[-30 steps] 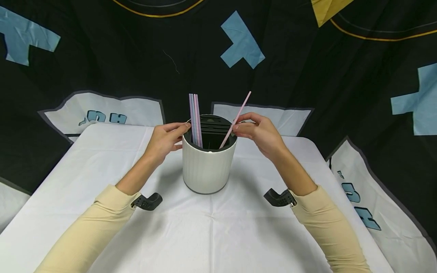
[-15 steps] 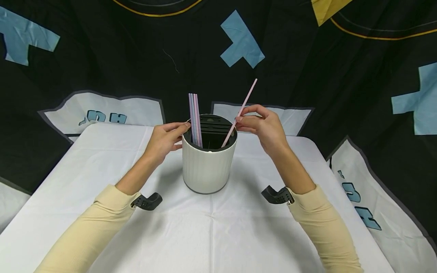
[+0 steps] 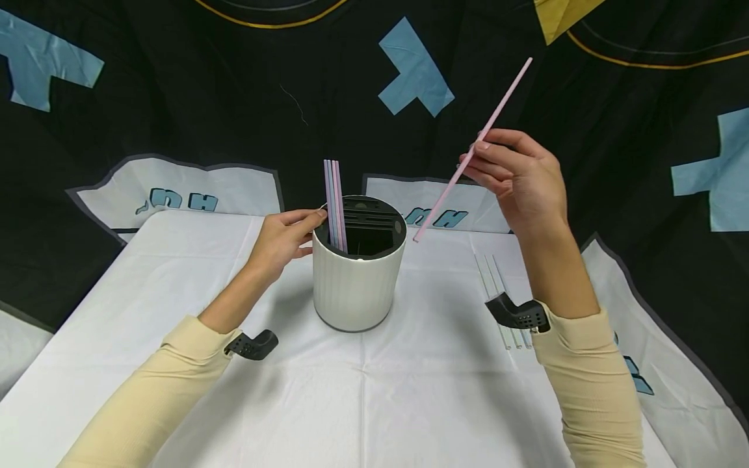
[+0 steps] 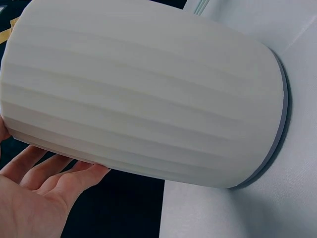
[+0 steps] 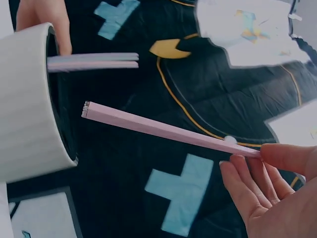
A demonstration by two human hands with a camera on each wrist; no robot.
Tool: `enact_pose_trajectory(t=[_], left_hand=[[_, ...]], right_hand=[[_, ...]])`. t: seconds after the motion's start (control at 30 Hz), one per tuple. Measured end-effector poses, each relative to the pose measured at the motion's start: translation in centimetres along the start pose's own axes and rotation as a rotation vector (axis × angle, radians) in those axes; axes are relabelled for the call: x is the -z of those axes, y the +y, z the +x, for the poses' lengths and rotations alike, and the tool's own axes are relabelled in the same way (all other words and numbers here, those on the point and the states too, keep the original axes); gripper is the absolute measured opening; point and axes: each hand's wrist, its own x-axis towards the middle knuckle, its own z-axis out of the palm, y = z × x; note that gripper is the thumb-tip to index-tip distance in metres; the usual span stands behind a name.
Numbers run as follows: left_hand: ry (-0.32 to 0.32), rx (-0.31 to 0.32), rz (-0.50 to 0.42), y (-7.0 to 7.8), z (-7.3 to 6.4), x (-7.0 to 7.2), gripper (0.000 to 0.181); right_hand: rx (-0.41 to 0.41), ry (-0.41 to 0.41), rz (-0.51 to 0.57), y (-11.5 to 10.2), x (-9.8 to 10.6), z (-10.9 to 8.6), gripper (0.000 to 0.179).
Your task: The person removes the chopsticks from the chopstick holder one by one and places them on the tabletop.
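A white ribbed container (image 3: pixel 354 296) with a black divided top stands upright on the white-covered table. Several slim lilac, blue and pink straws (image 3: pixel 334 201) rise from its left side. My left hand (image 3: pixel 279 242) grips the container's left rim, thumb at the top; the left wrist view shows the fingers against the ribbed wall (image 4: pixel 148 99). Above and right of the container, my right hand (image 3: pixel 523 175) pinches a long pink straw (image 3: pixel 450 185) between thumb and fingers. It slants, its lower end just outside the container rim. In the right wrist view that pink straw (image 5: pixel 158 129) hangs apart from the container.
Several pale thin straws (image 3: pixel 490 273) lie on the table at the right, partly hidden by the black wrist camera (image 3: pixel 517 313). Another wrist camera (image 3: pixel 253 346) sits on the left sleeve. A black cloth with blue shapes (image 3: pixel 415 68) hangs behind the table.
My right hand has lifted the pink straw out of the container and carried it up and right. Pale straws on the table have come into view. The left hand has stayed put.
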Motion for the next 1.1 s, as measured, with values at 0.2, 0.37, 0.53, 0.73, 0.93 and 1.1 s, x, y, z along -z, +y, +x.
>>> enact_pose_trajectory(t=[0.2, 0.37, 0.53, 0.73, 0.93, 1.1], left_hand=[[0.003, -0.004, 0.002, -0.2, 0.0, 0.2, 0.047], [0.001, -0.012, -0.003, -0.1, 0.0, 0.2, 0.047], [-0.007, -0.018, -0.011, -0.2, 0.1, 0.1, 0.047], [-0.007, -0.027, -0.017, -0.2, 0.1, 0.1, 0.046], [-0.009, -0.027, -0.034, -0.2, 0.2, 0.1, 0.045], [-0.016, -0.024, -0.053, -0.2, 0.2, 0.1, 0.044]], right_hand=[[-0.066, 0.013, -0.034, -0.4, 2.7, -0.1, 0.025], [-0.174, 0.045, -0.186, 0.9, 6.0, -0.2, 0.024], [-0.283, 0.045, -0.308, 3.2, 10.1, 0.2, 0.014], [-0.443, 0.036, -0.370, 6.9, 14.7, 0.6, 0.023], [-0.565, -0.026, -0.504, 10.9, 18.1, 0.4, 0.025], [-0.593, -0.035, -0.623, 13.8, 20.0, 0.0, 0.046]])
